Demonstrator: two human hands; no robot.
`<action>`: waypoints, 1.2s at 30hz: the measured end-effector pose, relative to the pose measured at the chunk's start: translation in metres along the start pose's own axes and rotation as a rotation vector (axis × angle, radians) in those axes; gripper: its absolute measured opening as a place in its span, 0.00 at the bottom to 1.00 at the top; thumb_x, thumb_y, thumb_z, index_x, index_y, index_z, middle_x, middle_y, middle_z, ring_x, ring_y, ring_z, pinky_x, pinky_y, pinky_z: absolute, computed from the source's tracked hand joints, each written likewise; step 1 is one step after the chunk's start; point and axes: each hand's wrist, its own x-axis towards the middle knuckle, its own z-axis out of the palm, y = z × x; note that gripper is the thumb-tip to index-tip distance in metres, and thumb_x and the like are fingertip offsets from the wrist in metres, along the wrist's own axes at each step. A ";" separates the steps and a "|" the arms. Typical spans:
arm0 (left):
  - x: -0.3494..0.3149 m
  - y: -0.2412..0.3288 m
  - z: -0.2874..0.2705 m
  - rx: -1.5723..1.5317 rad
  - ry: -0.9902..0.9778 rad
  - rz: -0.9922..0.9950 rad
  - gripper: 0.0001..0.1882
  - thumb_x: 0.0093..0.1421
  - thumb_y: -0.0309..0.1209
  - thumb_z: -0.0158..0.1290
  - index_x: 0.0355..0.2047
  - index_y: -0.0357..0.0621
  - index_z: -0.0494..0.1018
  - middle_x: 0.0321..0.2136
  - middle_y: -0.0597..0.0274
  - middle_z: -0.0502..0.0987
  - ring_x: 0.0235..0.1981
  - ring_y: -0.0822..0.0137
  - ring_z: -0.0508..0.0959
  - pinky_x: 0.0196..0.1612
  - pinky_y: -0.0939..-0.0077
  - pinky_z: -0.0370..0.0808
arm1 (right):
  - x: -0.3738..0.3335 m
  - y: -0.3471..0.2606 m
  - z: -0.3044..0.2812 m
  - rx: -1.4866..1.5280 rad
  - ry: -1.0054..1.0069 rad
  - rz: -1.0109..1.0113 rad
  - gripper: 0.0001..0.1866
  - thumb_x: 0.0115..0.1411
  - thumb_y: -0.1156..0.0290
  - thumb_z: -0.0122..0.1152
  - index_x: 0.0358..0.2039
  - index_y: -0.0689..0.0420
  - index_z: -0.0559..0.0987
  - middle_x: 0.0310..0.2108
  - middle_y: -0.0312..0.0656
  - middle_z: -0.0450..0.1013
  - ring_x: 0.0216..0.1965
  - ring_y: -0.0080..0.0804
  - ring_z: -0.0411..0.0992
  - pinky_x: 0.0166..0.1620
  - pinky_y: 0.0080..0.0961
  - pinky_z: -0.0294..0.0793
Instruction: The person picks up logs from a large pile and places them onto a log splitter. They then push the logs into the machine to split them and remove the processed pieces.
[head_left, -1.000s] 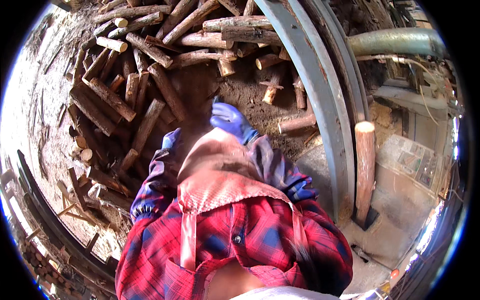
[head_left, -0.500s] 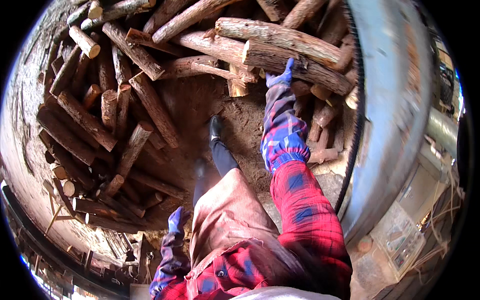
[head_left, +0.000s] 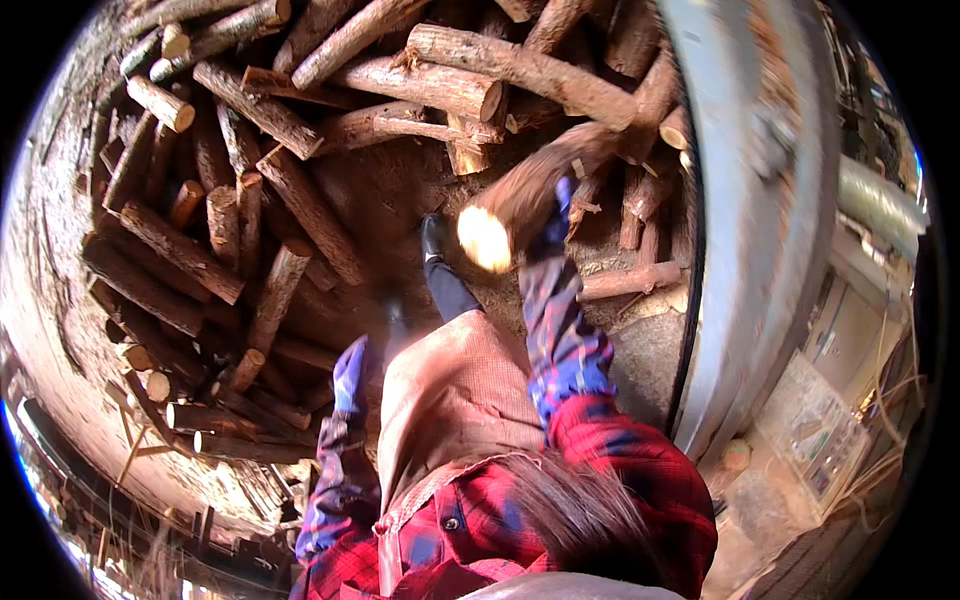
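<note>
A thick bark-covered log (head_left: 545,180), smeared by motion, is in the grip of my right hand (head_left: 558,212). Its pale sawn end tilts down toward me, close to my foot, and its far end lies against the pile. A blue glove covers the hand; the thumb side shows, while the other fingers are mostly hidden. My left hand (head_left: 348,378), also in a blue glove, hangs beside my apron with its fingers stretched out, holding nothing. Nearest to it are the logs at the lower left (head_left: 250,445).
Logs lie heaped ahead and to the left, with a long peeled log (head_left: 520,72) on top. A blue-grey metal machine body (head_left: 725,330) with a dark edge rises on the right. My dark shoe (head_left: 433,238) stands on the earth floor (head_left: 355,200). A control panel (head_left: 815,435) sits lower right.
My right hand has drawn the log off the heap, swinging its sawn end toward me and downward. My left hand has risen slightly.
</note>
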 end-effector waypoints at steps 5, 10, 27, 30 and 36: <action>-0.036 0.056 0.036 0.455 -0.291 0.550 0.13 0.63 0.34 0.52 0.45 0.42 0.72 0.36 0.63 0.74 0.36 0.68 0.74 0.42 0.70 0.72 | -0.182 0.098 0.024 0.014 -0.125 0.332 0.34 0.57 0.52 0.64 0.59 0.56 0.67 0.55 0.42 0.70 0.55 0.36 0.68 0.58 0.37 0.69; -0.073 0.061 -0.013 0.534 -0.471 0.563 0.16 0.62 0.27 0.50 0.51 0.41 0.69 0.42 0.56 0.74 0.43 0.64 0.75 0.49 0.71 0.71 | -0.303 0.174 0.116 -0.190 -0.399 0.399 0.37 0.52 0.59 0.69 0.59 0.58 0.68 0.54 0.41 0.71 0.54 0.32 0.68 0.58 0.35 0.68; -0.256 0.105 0.278 0.886 -1.231 1.253 0.47 0.48 0.25 0.68 0.65 0.39 0.54 0.56 0.49 0.68 0.57 0.58 0.69 0.58 0.63 0.70 | -0.450 -0.053 0.169 -0.359 -0.367 -0.732 0.45 0.55 0.61 0.70 0.66 0.59 0.54 0.54 0.45 0.68 0.55 0.33 0.66 0.59 0.35 0.65; -0.340 0.080 0.390 1.097 -1.565 1.482 0.53 0.44 0.35 0.72 0.65 0.38 0.54 0.56 0.50 0.69 0.58 0.62 0.68 0.60 0.65 0.68 | -0.474 -0.127 0.163 -0.303 -0.409 -1.069 0.32 0.58 0.67 0.64 0.60 0.58 0.63 0.48 0.43 0.73 0.51 0.34 0.70 0.51 0.34 0.73; -0.471 -0.022 0.579 1.408 -1.761 1.819 0.54 0.39 0.43 0.73 0.63 0.40 0.58 0.51 0.49 0.74 0.53 0.63 0.74 0.56 0.70 0.71 | -0.583 -0.228 0.112 -0.594 -0.060 -1.331 0.48 0.56 0.72 0.67 0.69 0.53 0.46 0.64 0.56 0.55 0.62 0.46 0.61 0.58 0.40 0.69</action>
